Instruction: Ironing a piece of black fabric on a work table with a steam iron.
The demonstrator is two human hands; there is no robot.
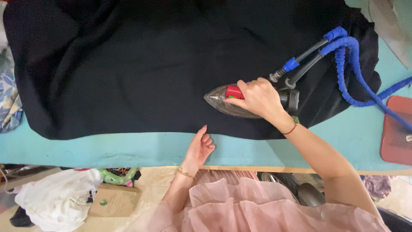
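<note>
A large black cloth (pixel 141 68) is spread over a teal ironing table (pixel 128 150). My right hand (pixel 257 98) grips the handle of a steam iron (pixel 229 101) with a red button, its sole flat on the cloth near the front hem, tip pointing left. Blue-wrapped hoses (pixel 347 56) run from the iron's back toward the right. My left hand (pixel 199 146) lies flat on the table with fingers together, fingertips touching the cloth's front edge just left of the iron.
A red iron rest pad (pixel 397 129) lies at the table's right edge. Below the table sit a brown paper bag (pixel 113 201), white cloth (pixel 56 197) and a green item (pixel 118 176). Patterned fabric (pixel 8 99) hangs at the left.
</note>
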